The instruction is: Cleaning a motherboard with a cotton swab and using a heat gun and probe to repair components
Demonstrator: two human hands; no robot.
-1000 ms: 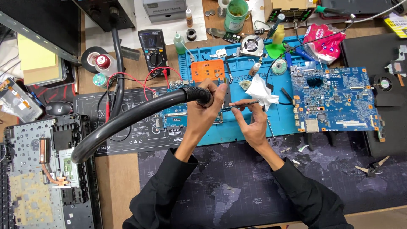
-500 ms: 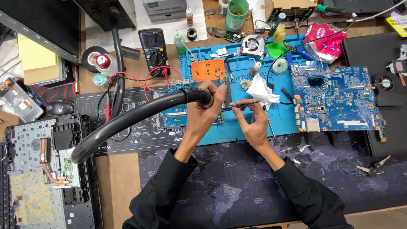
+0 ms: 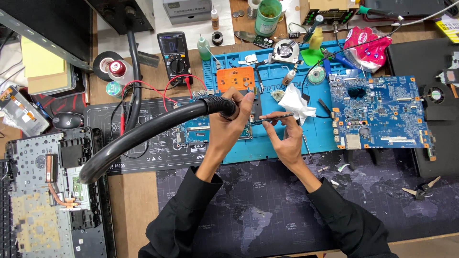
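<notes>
Gripping the end of a thick black hose [image 3: 158, 129], the left hand [image 3: 229, 126] is wrapped closed around its nozzle, which sits just above a small blue circuit board [image 3: 201, 131] lying on the blue work mat [image 3: 272, 143]. Just beside it, the right hand [image 3: 287, 141] pinches a thin dark tool [image 3: 272, 117] between thumb and fingers. Compared with half a second and a second ago, both hands, the hose and the tool sit in the same spots; no shift is visible. The hose runs in a long curve from the left hand down and out to the person's left, its open far end over a dismantled laptop base [image 3: 52, 191], and its held end points right, toward the tool. The tool lies nearly level, its long axis running left to right, tip toward the left hand and the board beneath it. Touching the back end of the tool, beyond the right hand, is a crumpled white tissue [image 3: 296, 102]. Farther right lies a large blue motherboard [image 3: 380, 112]. Beyond the left hand stands a black multimeter [image 3: 176, 55] with red leads.
</notes>
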